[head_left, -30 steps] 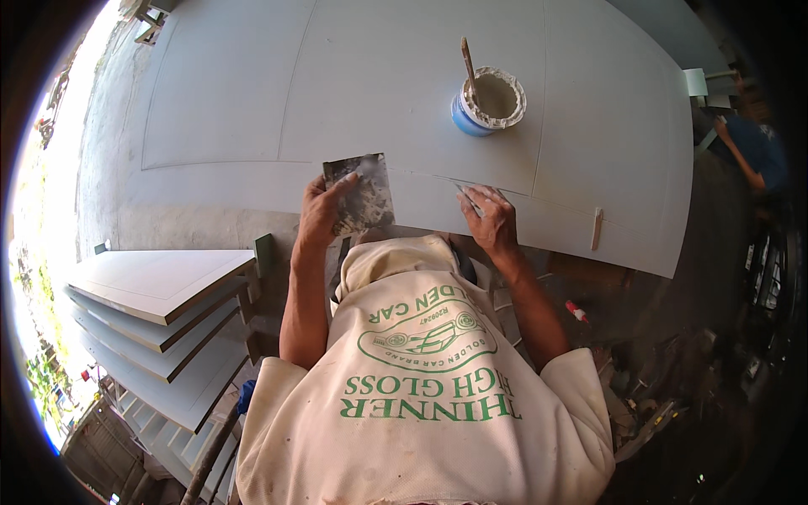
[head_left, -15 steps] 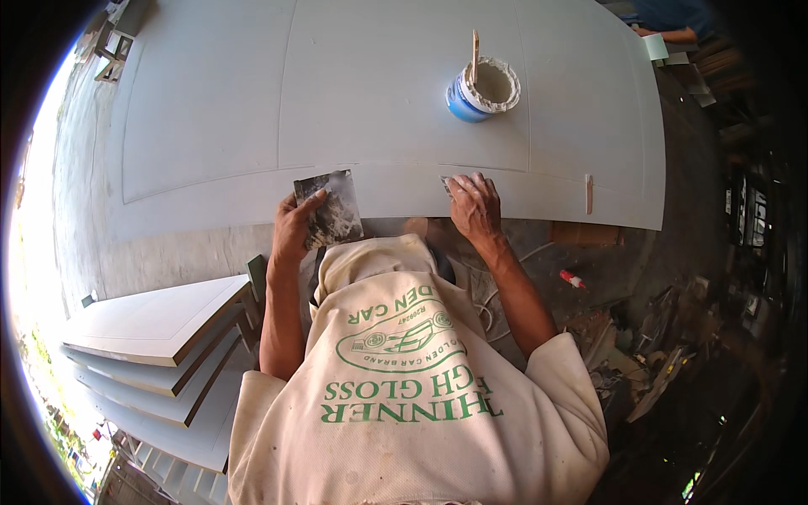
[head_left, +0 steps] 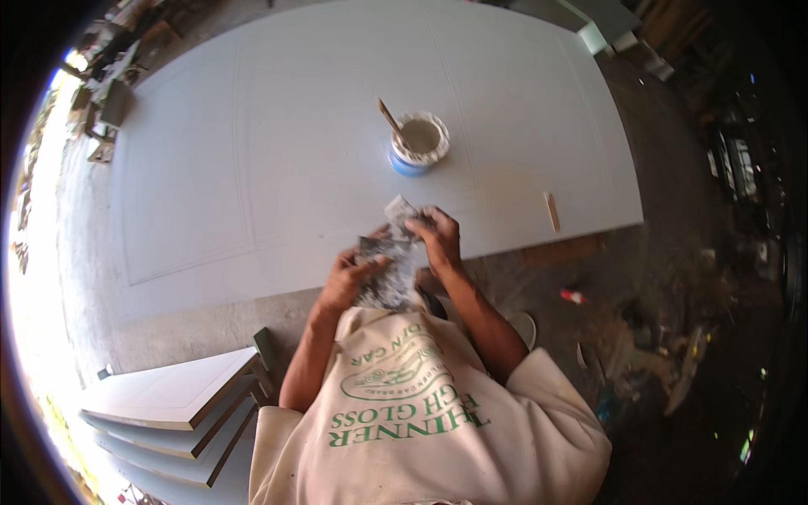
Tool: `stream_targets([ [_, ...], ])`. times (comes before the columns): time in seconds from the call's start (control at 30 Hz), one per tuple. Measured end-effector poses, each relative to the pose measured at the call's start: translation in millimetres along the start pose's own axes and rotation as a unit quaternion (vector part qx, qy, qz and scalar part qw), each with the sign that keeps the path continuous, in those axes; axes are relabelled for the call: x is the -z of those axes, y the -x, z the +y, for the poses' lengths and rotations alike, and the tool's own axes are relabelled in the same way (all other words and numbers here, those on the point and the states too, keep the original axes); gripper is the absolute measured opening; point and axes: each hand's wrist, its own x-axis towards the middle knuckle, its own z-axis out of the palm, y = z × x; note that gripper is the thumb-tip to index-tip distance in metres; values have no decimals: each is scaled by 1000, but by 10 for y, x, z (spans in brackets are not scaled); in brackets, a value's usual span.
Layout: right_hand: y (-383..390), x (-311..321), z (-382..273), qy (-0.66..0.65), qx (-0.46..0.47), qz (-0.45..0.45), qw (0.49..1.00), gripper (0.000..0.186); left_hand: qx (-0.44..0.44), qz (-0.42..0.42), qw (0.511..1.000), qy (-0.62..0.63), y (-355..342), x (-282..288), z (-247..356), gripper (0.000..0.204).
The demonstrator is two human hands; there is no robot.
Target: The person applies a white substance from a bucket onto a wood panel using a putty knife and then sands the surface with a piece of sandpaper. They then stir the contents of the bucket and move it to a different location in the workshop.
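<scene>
My left hand (head_left: 343, 279) grips a dark, putty-smeared square plate (head_left: 394, 284) in front of my shirt, thumb across its face. My right hand (head_left: 439, 237) pinches a small, flat, putty-coated scraper (head_left: 400, 208) at the plate's upper right corner. Both tools lie close together; whether they touch is hard to make out through the blur. Beyond them a blue-and-white tub (head_left: 410, 167) of pale putty stands on a large light grey panel (head_left: 337, 109). A wooden stick (head_left: 390, 118) leans out of the tub.
A short flat stick (head_left: 551, 211) lies near the panel's right front edge. At lower left, several panels (head_left: 172, 391) are stacked with gaps between them. On the floor to the right are a red-and-white tube (head_left: 574, 296) and scattered scraps (head_left: 648, 353).
My hands have come together, the right moving left with the scraper to the plate. My view has turned and shifted, so the panel and tub sit differently in it.
</scene>
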Motion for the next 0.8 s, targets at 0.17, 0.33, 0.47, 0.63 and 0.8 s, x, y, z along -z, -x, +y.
stream_targets([
  [0.17,47,544,124,-112,-58,-66,990,26,82,20,996,39,-253,-277,-150,29],
  [0.33,-311,2069,299,298,102,178,932,35,65,41,988,135,-389,-521,-221,23],
  [0.47,-500,3374,717,590,68,335,732,46,21,85,984,158,-481,-546,-345,23],
  [0.63,-602,3924,924,576,44,242,780,34,-11,194,962,192,-479,-567,-461,28],
  [0.8,-651,3892,979,541,75,259,796,28,-75,250,940,218,-240,-393,-576,30],
])
